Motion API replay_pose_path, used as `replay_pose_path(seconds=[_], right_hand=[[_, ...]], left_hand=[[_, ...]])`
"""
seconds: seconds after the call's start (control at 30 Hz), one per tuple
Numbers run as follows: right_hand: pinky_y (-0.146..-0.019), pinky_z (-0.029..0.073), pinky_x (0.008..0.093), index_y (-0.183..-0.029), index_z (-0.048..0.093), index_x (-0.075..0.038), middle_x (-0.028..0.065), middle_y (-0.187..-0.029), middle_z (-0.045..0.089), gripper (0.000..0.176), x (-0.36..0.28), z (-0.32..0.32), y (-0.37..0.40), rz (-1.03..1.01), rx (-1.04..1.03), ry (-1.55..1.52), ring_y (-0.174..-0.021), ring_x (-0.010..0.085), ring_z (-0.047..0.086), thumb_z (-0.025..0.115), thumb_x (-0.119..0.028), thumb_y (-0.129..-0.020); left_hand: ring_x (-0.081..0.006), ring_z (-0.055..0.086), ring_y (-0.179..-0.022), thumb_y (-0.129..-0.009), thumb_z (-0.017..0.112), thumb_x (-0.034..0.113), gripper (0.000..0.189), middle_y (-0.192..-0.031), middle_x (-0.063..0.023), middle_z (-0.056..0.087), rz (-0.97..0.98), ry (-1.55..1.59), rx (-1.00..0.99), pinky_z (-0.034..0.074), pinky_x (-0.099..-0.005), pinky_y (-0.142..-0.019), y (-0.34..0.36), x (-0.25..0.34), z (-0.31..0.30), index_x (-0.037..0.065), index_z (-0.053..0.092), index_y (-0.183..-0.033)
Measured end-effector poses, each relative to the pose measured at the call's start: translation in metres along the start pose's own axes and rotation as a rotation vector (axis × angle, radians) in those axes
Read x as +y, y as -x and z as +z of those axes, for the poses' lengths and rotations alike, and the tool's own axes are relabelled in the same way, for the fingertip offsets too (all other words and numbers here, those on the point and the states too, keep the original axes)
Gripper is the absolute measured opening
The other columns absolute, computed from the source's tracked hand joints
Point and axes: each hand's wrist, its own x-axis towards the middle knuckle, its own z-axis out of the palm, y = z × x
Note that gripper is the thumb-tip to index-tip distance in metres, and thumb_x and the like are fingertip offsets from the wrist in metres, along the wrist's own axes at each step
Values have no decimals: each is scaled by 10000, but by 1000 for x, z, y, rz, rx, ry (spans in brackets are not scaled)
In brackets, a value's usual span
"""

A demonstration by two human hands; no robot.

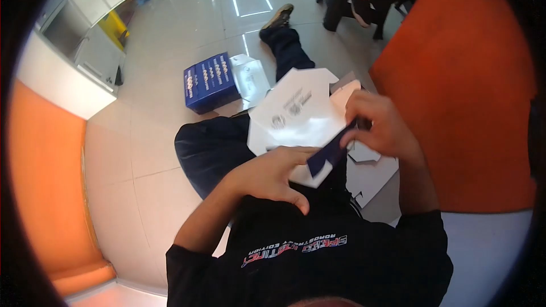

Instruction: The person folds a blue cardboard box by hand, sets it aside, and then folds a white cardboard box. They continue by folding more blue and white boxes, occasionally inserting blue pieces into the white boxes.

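A partly folded cardboard box (304, 110), white inside with small dark print and dark blue on a narrow outer side, lies over my lap. My right hand (380, 122) is closed on its right edge, thumb and fingers pinching the dark blue side panel. At the box's near edge, my left hand (270, 175) lies with fingers stretched toward the blue panel and thumb spread away. Its fingertips are partly hidden at the panel, which is slightly blurred.
A blue printed box (210, 85) with a white open flap (250, 79) stands on the tiled floor ahead. White cardboard sheets (372, 179) lie by my right side. An orange panel (460, 91) rises on the right. A white cabinet (94, 51) stands far left; a dark stool (341, 0) is ahead.
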Motion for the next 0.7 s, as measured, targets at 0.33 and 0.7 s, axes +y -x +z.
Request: replay_pose_path(seconds=[0.33,0.7], right_hand=[[-565,503,242,-1070,725,-30,157,-975,753,248,-10,4,8,119,215,-223,-668,129,705,834,-194,-918],[-573,502,257,-1014,752,-10,105,-886,717,324,-17,16,4,-35,423,-22,-740,169,720,902,-239,-842]], left_hand=[[-386,681,-807,-973,688,109,227,-876,-221,708,-122,-359,401,522,-395,-731,-27,26,-11,-34,689,-1149],[-338,707,-800,-1067,562,301,358,-858,-203,718,-168,-212,220,546,-422,-789,-33,23,-39,-22,712,-1043]])
